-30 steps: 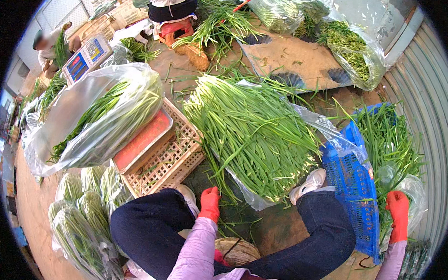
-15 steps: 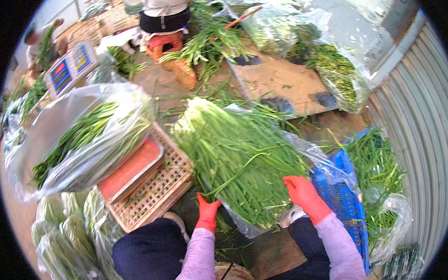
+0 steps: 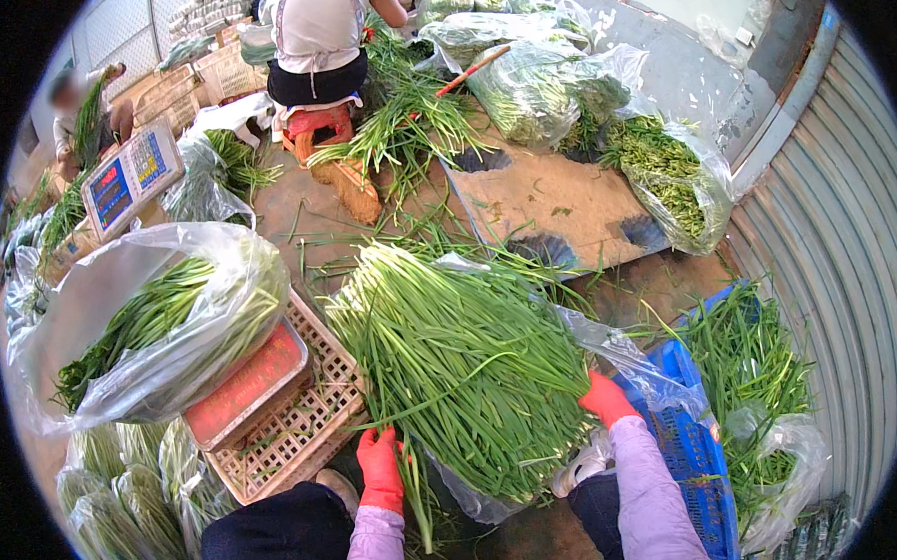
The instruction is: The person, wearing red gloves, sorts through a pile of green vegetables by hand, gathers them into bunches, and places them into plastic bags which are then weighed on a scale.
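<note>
A big pile of garlic chives point(image 3: 462, 359) lies before me on a clear plastic sheet point(image 3: 483, 501), pale stalk ends at the far left and near right. My left hand point(image 3: 380, 470), in a red glove, is closed at the near left edge, with a few loose stalks point(image 3: 416, 497) hanging beside its fingers. On the pile's right side my right hand point(image 3: 607, 400), also red-gloved, grips leaf tips that draw together toward it; its fingertips are partly hidden.
Left stands a scale with a red pan point(image 3: 248, 384) on a plastic crate point(image 3: 304, 411), bearing a bag of chives point(image 3: 161, 333). Bagged bundles point(image 3: 143, 499) lie below it. A blue basket point(image 3: 691, 450) is at right. Ahead are a board point(image 3: 555, 200) and a seated person point(image 3: 318, 35).
My left hand has moved down and left, closing beside loose stalks. The right hand has lowered slightly and closed on leaf tips. The whole view has shifted a little.
</note>
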Demonstrator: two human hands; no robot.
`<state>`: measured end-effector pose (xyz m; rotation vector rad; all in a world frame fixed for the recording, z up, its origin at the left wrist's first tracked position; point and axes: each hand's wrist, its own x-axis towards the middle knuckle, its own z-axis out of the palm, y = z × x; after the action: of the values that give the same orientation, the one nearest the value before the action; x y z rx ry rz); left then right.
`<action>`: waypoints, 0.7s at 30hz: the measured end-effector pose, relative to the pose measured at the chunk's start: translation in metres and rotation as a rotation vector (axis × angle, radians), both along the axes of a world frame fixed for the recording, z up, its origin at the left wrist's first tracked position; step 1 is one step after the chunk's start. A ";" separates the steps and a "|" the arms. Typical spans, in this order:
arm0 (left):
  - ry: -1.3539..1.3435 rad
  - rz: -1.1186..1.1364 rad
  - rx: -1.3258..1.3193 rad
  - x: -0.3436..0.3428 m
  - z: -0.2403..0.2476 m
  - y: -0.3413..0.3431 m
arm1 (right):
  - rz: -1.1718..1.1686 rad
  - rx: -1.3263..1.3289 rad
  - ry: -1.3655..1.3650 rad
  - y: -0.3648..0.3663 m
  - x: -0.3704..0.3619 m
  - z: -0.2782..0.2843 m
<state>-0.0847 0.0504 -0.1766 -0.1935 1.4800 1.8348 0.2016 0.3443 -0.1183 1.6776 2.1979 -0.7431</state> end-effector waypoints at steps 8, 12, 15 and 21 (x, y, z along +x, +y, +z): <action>0.028 -0.054 0.261 0.014 0.153 0.028 | -0.274 -0.165 0.533 -0.032 -0.005 0.119; -0.034 -0.259 0.404 0.046 0.209 0.044 | -0.444 -0.356 0.966 -0.089 -0.020 0.176; -0.085 -0.246 0.429 0.059 0.165 0.075 | -0.475 -0.571 0.987 -0.129 -0.038 0.151; 0.127 0.044 0.035 0.063 0.016 0.040 | -0.903 -1.021 1.189 -0.174 -0.009 -0.009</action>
<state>-0.0221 0.0908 -0.1610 -0.0947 1.5396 1.9378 0.1925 0.1703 -0.1276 1.6112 0.6972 -2.9629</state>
